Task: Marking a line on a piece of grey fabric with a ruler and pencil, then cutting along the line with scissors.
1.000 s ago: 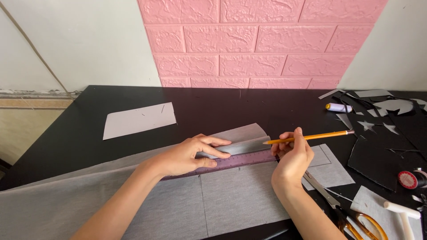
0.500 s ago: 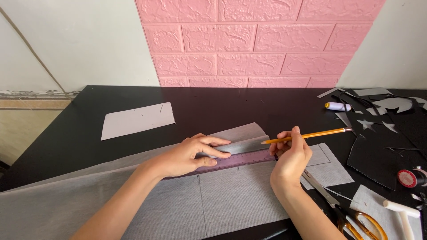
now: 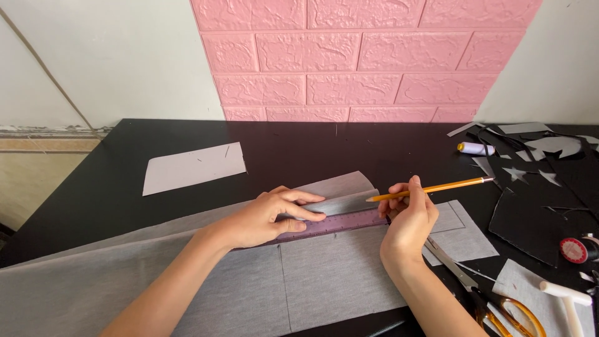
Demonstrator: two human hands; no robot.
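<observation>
Pink brick-pattern wall panel (image 3: 368,59) behind, black surface (image 3: 349,146) below. Long strip of grey cloth (image 3: 324,284) spread flat across the near edge, probably so a line can be drawn on it. Separate pale grey cloth piece (image 3: 193,167) lying apart toward the far left. Dark scraps and cut star shapes (image 3: 530,175) scattered at the right. Left hand (image 3: 268,215) pressed flat, fingers spread open on a purple ruler (image 3: 337,223), seemingly to pin it against the cloth. Right hand (image 3: 409,221) just beside the ruler's end, fingers closed around a yellow pencil (image 3: 430,187), tip pointing left over the cloth. Yellow-handled scissors (image 3: 499,306) near the right wrist. Small white thread spool (image 3: 475,148) far right; round red-faced tape measure (image 3: 573,249) by the edge.
</observation>
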